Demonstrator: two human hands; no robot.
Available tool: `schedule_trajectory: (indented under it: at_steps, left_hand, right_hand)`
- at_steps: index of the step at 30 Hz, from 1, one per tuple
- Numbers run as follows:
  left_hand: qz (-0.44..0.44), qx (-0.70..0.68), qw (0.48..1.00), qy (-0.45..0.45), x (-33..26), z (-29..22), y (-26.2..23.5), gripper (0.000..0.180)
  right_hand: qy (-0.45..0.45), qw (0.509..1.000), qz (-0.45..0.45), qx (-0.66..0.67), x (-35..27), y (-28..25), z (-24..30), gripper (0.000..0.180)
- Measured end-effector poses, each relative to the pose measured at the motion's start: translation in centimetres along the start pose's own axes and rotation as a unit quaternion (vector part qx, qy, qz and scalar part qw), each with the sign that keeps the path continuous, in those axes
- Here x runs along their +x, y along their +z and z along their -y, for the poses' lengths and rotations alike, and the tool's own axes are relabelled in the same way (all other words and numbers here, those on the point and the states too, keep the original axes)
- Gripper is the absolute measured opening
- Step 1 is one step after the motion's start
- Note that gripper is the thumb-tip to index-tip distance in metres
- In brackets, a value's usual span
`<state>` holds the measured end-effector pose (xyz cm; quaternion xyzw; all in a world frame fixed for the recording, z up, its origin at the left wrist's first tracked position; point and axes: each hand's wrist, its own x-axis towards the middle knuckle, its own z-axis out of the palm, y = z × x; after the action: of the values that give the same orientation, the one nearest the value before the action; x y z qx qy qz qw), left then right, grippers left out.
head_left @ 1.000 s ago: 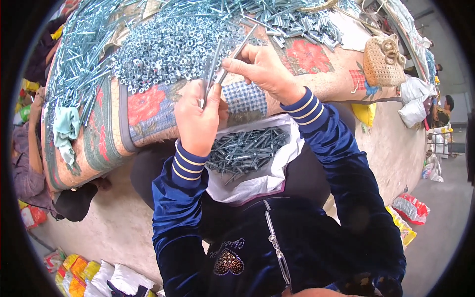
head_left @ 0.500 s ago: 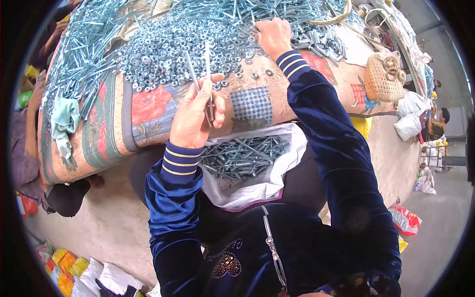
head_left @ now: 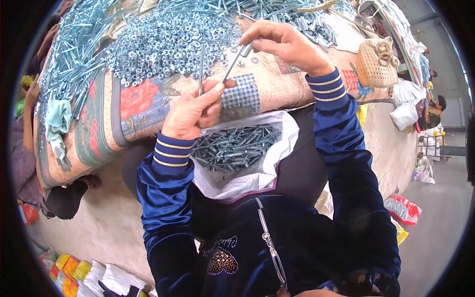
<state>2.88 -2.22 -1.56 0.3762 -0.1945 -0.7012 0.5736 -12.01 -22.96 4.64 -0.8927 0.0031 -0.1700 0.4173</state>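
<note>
My left hand (head_left: 190,115) is closed around the lower ends of two thin metal rods, bolts by their look. One bolt (head_left: 201,67) stands nearly upright, and the other bolt (head_left: 230,67) leans to the right. At the leaning bolt's upper end, my right hand (head_left: 294,47) pinches a short metal sleeve (head_left: 247,50) between thumb and fingertips. Whether the sleeve is on the bolt or just beside it, I cannot tell. Beyond both hands spreads a heap of small nuts and washers (head_left: 163,47). Below them, finished-looking bolt pieces (head_left: 235,148) fill an open white sack (head_left: 288,143) at my lap.
Long rods (head_left: 74,44) lie heaped at the far left, and short sleeves (head_left: 316,32) at the far right. A teal cloth (head_left: 58,121) hangs at the left edge of the patchwork-covered table (head_left: 141,101). A woven basket (head_left: 374,64) sits right. Another person's arm (head_left: 30,114) is at left.
My right hand has come back from the far heap toward my left hand, bringing a sleeve to one bolt's tip. The two bolts in my left hand have spread further apart.
</note>
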Motion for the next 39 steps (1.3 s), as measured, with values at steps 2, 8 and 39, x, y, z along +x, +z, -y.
schedule_trajectory:
  at_steps: [2, 8, 39]
  left_hand:
    - [-0.008, 0.005, 1.0, 0.001, 0.0, 0.3, 0.1, 0.029]
    - [-0.031, 0.054, 0.998, -0.012, 0.0, 0.1, 0.5, 0.027]
    - [-0.133, -0.114, 0.958, 0.229, -0.3, -0.8, -2.1, 0.022]
  right_hand:
    - [0.093, 0.986, -0.035, 0.134, -0.8, 0.1, 0.7, 0.02]
    - [0.104, 0.987, -0.04, 0.119, -1.0, 1.0, -0.1, 0.023]
    - [0.191, 0.935, -0.136, -0.267, 1.7, 7.8, -3.4, 0.02]
